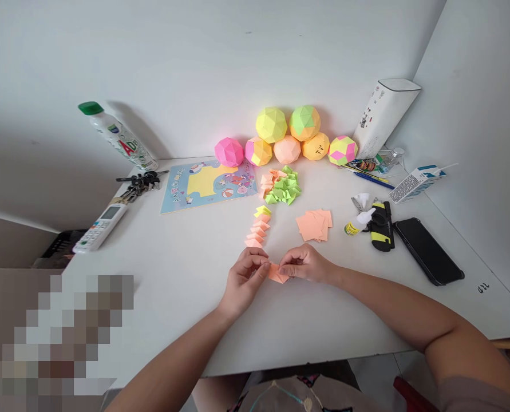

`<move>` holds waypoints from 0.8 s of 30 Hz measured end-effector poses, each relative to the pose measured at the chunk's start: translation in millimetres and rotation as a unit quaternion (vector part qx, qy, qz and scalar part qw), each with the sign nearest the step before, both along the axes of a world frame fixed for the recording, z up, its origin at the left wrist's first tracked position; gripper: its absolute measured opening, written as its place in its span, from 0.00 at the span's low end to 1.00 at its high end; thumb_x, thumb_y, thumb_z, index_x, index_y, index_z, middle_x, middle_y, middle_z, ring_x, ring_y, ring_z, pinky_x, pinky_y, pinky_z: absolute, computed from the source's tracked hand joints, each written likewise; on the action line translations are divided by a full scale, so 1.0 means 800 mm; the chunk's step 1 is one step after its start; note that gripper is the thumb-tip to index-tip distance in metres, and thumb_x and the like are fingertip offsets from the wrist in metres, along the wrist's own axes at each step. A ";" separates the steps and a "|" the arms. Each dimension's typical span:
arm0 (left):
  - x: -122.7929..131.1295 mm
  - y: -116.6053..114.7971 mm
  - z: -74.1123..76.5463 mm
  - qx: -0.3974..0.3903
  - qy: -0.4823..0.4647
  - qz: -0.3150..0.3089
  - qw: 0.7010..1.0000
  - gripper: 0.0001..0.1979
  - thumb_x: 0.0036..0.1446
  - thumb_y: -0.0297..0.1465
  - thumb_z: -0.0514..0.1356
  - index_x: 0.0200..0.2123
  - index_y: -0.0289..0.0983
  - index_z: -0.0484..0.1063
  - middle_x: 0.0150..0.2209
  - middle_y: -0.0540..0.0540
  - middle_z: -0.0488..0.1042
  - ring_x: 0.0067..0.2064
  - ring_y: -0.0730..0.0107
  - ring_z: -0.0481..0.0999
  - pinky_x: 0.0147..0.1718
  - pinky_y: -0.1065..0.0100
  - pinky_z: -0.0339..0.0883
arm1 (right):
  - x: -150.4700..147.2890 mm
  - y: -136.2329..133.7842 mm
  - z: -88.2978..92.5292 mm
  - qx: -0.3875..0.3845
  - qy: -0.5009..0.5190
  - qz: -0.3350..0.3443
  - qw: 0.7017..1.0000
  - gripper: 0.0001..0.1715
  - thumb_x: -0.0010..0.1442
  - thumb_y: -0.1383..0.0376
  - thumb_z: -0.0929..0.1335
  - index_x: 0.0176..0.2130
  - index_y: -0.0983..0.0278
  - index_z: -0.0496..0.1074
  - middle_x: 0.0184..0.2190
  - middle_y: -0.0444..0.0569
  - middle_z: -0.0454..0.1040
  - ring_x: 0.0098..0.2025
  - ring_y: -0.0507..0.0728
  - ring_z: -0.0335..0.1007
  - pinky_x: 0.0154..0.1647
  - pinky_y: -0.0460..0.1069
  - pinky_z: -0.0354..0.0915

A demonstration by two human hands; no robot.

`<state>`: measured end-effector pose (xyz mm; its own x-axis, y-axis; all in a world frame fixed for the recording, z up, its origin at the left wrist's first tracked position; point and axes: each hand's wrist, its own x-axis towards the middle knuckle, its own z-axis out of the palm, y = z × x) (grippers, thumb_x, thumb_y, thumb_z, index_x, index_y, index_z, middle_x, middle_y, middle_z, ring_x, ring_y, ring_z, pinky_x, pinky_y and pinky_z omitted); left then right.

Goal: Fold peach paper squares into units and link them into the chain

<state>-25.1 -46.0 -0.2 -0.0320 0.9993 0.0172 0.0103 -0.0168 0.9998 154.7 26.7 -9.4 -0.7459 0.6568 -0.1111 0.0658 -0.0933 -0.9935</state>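
Both my hands meet at the middle of the white table (186,320). My left hand (242,281) and my right hand (304,264) pinch a small folded orange paper piece (277,273) between their fingertips, just above the tabletop. Just beyond them lies a row of folded orange and yellow paper units (258,228). A loose stack of flat orange paper squares (315,224) lies to the right of that row. Farther back sits a heap of green and orange folded units (283,186).
Several paper polyhedron balls (285,137) line the back wall. A sticker sheet (207,184), keys (139,183), a remote (100,228) and a spray bottle (119,137) are on the left. A black phone (429,250), black-yellow tool (382,226), glue stick (352,228), pen (372,179) and carton (413,182) are right.
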 end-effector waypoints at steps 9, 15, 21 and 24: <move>-0.050 0.036 0.012 -0.088 -0.110 0.229 0.963 0.08 0.48 0.34 0.63 0.28 0.35 0.71 0.22 0.52 0.66 0.24 0.76 0.65 0.27 0.69 0.62 | 0.000 0.001 -0.001 -0.004 -0.003 -0.004 1.000 0.12 0.51 0.59 0.72 0.28 0.68 0.74 0.22 0.46 0.73 0.24 0.49 0.66 0.24 0.44 0.62; -0.090 0.056 0.002 -0.071 -0.161 0.339 0.924 0.11 0.37 0.28 0.66 0.28 0.35 0.71 0.26 0.52 0.65 0.22 0.80 0.63 0.21 0.73 0.59 | 0.001 0.001 -0.001 -0.004 -0.006 0.000 1.000 0.13 0.52 0.59 0.72 0.28 0.68 0.74 0.22 0.46 0.73 0.24 0.49 0.65 0.23 0.44 0.61; -0.094 0.057 0.000 -0.083 -0.153 0.339 0.925 0.12 0.37 0.29 0.66 0.30 0.33 0.73 0.31 0.50 0.67 0.21 0.82 0.61 0.19 0.73 0.59 | 0.000 0.001 -0.001 -0.001 -0.010 -0.003 1.000 0.14 0.51 0.57 0.72 0.28 0.68 0.74 0.23 0.47 0.73 0.24 0.49 0.66 0.23 0.44 0.63; -0.095 0.058 0.000 -0.082 -0.153 0.343 0.923 0.12 0.38 0.31 0.67 0.28 0.33 0.71 0.29 0.50 0.66 0.21 0.82 0.62 0.19 0.73 0.59 | 0.000 0.001 -0.001 -0.001 -0.009 -0.002 1.000 0.14 0.51 0.58 0.72 0.28 0.68 0.74 0.23 0.47 0.73 0.24 0.49 0.66 0.23 0.44 0.63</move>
<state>-100.8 0.4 0.2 -0.6362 0.7308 -0.2474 -0.3209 0.0410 0.9462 154.9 27.5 -9.9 -0.7407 0.6600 -0.1257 0.0830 -0.0958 -0.9919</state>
